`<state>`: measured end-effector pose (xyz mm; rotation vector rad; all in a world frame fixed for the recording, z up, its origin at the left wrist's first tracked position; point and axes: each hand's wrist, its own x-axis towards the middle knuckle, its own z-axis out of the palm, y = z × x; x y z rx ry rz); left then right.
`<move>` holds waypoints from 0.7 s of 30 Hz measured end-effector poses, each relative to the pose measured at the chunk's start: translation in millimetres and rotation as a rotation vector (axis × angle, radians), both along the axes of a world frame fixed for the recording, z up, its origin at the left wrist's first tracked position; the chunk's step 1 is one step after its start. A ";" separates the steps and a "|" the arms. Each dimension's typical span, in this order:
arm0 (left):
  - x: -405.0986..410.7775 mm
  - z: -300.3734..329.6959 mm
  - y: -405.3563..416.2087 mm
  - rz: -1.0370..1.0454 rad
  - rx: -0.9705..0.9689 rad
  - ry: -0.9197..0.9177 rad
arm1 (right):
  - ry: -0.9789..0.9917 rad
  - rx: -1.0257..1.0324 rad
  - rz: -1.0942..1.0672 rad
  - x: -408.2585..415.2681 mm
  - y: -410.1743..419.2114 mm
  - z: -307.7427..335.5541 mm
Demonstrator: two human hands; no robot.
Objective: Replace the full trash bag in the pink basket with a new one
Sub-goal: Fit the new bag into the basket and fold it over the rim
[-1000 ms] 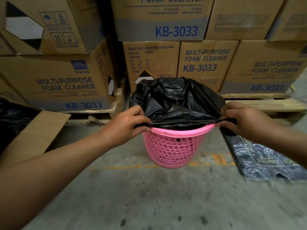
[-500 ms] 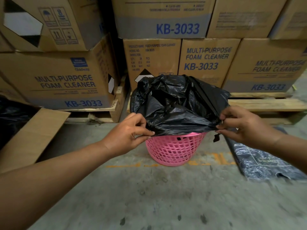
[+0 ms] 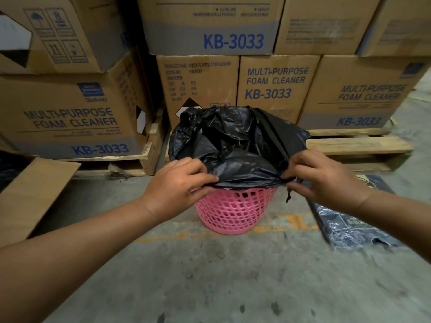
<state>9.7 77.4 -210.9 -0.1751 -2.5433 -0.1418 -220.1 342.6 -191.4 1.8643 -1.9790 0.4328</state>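
A pink mesh basket (image 3: 233, 213) stands on the concrete floor in front of stacked cartons. A black trash bag (image 3: 235, 145) billows above its mouth, draped over the rim and hiding the inside. My left hand (image 3: 179, 185) pinches the bag's near edge at the left side of the rim. My right hand (image 3: 324, 178) pinches the same edge at the right side, with a short black strip hanging below the fingers. The edge is stretched taut between both hands.
Cardboard cartons (image 3: 275, 89) marked KB-3033 sit on wooden pallets (image 3: 354, 145) right behind the basket. A flattened carton flap (image 3: 35, 194) lies at the left. Another dark plastic bag (image 3: 349, 227) lies flat on the floor to the right of the basket.
Both hands have moved closer together and lifted the bag's near edge off the front rim; more of the pink mesh shows below it. The bag has puffed up higher.
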 end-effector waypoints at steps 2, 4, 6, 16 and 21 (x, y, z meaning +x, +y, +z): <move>-0.8 -2.7 3.1 -0.063 0.000 0.019 | -0.018 -0.008 0.048 3.9 -0.8 -1.0; 1.5 -5.3 3.3 -0.120 -0.022 0.002 | 0.017 0.030 0.091 4.3 1.2 -3.8; 2.7 -9.4 0.9 -0.132 -0.085 -0.033 | 0.074 0.067 0.056 2.4 2.0 -9.0; 8.6 12.0 -14.4 0.039 0.077 0.060 | -0.471 -0.184 -0.189 -6.1 0.5 5.8; -17.7 21.3 -39.6 0.399 0.303 -0.166 | -0.942 -0.116 -0.712 -30.7 -29.1 7.2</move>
